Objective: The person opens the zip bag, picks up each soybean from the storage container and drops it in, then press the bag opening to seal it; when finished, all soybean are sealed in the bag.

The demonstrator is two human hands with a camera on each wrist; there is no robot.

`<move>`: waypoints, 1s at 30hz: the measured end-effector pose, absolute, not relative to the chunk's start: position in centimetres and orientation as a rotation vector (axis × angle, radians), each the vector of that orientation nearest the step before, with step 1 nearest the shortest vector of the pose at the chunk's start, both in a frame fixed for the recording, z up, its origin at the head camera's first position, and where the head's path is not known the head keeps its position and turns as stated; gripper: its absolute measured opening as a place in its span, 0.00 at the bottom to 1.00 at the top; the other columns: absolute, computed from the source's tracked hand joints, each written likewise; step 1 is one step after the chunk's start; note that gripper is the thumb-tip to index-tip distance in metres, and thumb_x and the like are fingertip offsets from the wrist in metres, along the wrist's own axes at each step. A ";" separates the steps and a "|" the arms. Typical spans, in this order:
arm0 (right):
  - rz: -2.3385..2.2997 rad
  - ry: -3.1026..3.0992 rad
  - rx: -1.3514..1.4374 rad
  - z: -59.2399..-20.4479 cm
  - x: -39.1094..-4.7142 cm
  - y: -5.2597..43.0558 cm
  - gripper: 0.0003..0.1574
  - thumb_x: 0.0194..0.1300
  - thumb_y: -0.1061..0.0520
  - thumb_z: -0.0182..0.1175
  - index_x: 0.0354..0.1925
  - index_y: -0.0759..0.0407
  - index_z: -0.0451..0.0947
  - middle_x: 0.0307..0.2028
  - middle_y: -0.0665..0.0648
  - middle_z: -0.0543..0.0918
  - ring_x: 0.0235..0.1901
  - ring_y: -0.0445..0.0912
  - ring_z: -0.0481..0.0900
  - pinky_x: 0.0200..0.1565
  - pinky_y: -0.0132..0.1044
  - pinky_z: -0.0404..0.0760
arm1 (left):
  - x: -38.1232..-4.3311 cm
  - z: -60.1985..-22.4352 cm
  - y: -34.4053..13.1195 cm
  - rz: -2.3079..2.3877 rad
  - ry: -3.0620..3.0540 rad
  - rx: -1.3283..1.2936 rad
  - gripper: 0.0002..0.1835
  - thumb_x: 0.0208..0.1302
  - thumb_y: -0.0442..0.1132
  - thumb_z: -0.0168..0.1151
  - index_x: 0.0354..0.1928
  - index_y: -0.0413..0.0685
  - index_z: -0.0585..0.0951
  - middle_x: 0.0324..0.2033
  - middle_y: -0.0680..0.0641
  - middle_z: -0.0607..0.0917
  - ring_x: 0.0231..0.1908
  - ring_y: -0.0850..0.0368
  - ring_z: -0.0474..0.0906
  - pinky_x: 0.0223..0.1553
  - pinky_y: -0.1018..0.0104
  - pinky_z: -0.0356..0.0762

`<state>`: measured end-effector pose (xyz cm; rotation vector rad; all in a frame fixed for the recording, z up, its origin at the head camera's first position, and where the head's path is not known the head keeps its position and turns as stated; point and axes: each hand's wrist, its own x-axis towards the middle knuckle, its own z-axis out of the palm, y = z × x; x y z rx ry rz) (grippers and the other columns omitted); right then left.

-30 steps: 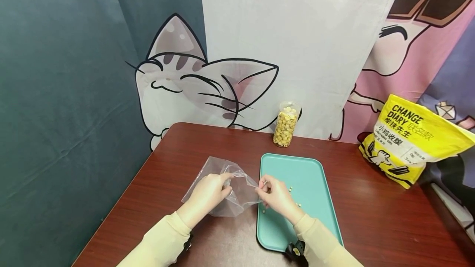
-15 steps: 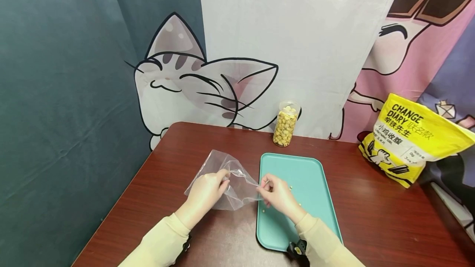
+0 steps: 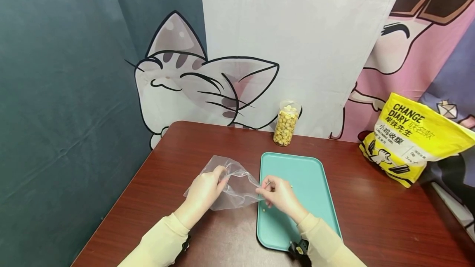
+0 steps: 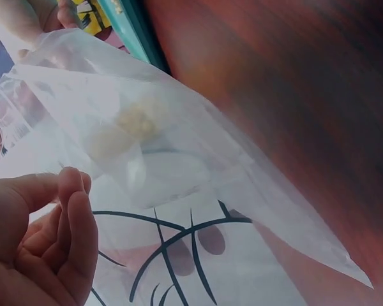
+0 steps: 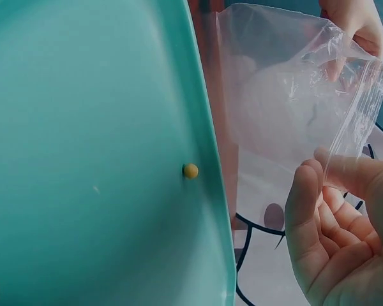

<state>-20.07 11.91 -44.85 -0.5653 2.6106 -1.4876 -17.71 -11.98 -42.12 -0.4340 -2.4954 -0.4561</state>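
A clear plastic zip bag [image 3: 237,188] is stretched between the two hands, just left of the teal tray [image 3: 293,164]. The left hand [image 3: 203,188] pinches the bag near its mouth, thumb against the fingers. At the opposite corner, over the tray's left edge, the right hand [image 3: 278,195] pinches the bag between thumb and forefinger. The right wrist view shows ridged zip lines along the bag [image 5: 300,83] beside the right hand [image 5: 338,223]. A small yellow ball [image 5: 190,171] lies inside the tray's rim.
A clear jar of popcorn [image 3: 285,127] stands behind the tray by the wall. At the right is a large yellow printed bag [image 3: 412,139]. The brown table [image 3: 178,147] meets a cartoon backdrop at its far edge.
The left hand has shifted slightly left and away from the person, spreading the bag's mouth a little. The bag's far corner rose, then dipped again. The right hand has barely moved.
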 end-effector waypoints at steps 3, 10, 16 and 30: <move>-1.501 2.615 -0.561 -44.8 -20.0 12.0 0.10 0.59 0.58 0.65 0.27 0.57 0.73 0.13 0.50 0.76 0.10 0.40 0.74 0.16 0.39 0.77 | -17.7 -42.2 -11.9 -0.455 -2.478 -0.446 0.07 0.54 0.39 0.69 0.29 0.50 0.78 0.15 0.55 0.79 0.14 0.60 0.71 0.17 0.66 0.69; -1.509 2.594 -0.603 -44.7 -20.0 12.2 0.07 0.61 0.59 0.63 0.29 0.57 0.74 0.15 0.56 0.78 0.11 0.40 0.74 0.17 0.36 0.76 | -18.0 -41.5 -11.9 -0.677 -2.595 -0.389 0.05 0.53 0.36 0.68 0.24 0.50 0.81 0.14 0.58 0.78 0.15 0.67 0.71 0.19 0.72 0.68; -1.474 2.589 -0.661 -44.7 -19.9 12.5 0.07 0.61 0.57 0.63 0.29 0.56 0.76 0.18 0.58 0.79 0.13 0.39 0.72 0.18 0.33 0.74 | -18.6 -40.9 -12.4 -1.068 -2.788 -0.215 0.06 0.55 0.35 0.66 0.23 0.47 0.81 0.09 0.59 0.76 0.11 0.69 0.72 0.16 0.74 0.66; -1.393 2.665 -0.574 -44.8 -19.9 15.2 0.12 0.65 0.52 0.60 0.30 0.60 0.78 0.19 0.58 0.78 0.15 0.37 0.72 0.21 0.32 0.73 | -19.0 -41.1 -12.3 -1.116 -2.822 -0.203 0.13 0.56 0.38 0.66 0.17 0.49 0.76 0.06 0.57 0.76 0.08 0.68 0.73 0.16 0.73 0.72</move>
